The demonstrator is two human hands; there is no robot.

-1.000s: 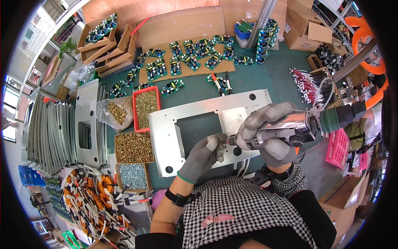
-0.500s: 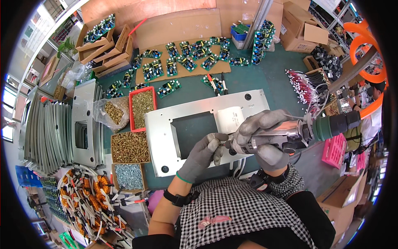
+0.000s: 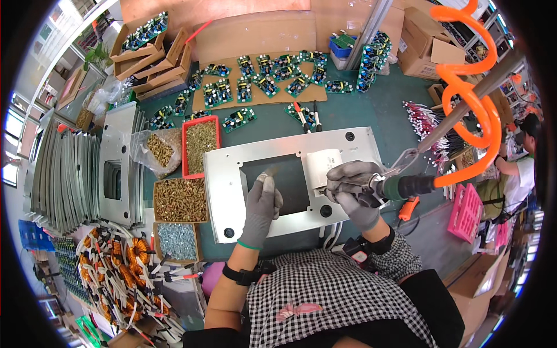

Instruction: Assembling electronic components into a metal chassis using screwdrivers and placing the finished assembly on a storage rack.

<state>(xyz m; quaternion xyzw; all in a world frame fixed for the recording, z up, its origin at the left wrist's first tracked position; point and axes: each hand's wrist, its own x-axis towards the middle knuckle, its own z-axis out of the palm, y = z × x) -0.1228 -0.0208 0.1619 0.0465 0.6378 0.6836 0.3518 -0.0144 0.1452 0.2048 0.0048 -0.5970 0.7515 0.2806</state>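
A grey glove covers my left hand [image 3: 263,203], held over the rectangular cut-out of a silver metal plate [image 3: 226,171]. Its fingers are pinched together, and a blurred brownish bit shows at the tips, too smeared to name. My right hand [image 3: 354,182], also gloved, wraps around a power screwdriver [image 3: 374,191] whose green and black rear end joins an orange coiled hose [image 3: 473,98]. The screwdriver lies sideways above the plate's right part, its tip hidden by my fingers. Just left of that hand, a white cylinder [image 3: 322,165], likely a capacitor, rests on the plate.
Left of the plate stand a red tray [image 3: 218,139] of small fasteners, a box of brass-coloured screws [image 3: 180,200] and a box of silvery hardware [image 3: 177,240]. Circuit boards [image 3: 243,90] lie on cardboard behind. Stacked metal plates [image 3: 75,180] stand far left; wire bundles [image 3: 426,124] lie right.
My left hand has moved left, away from the screwdriver's tip, over the cut-out. My right hand and the screwdriver have turned and drawn back slightly; the orange hose has swung left.
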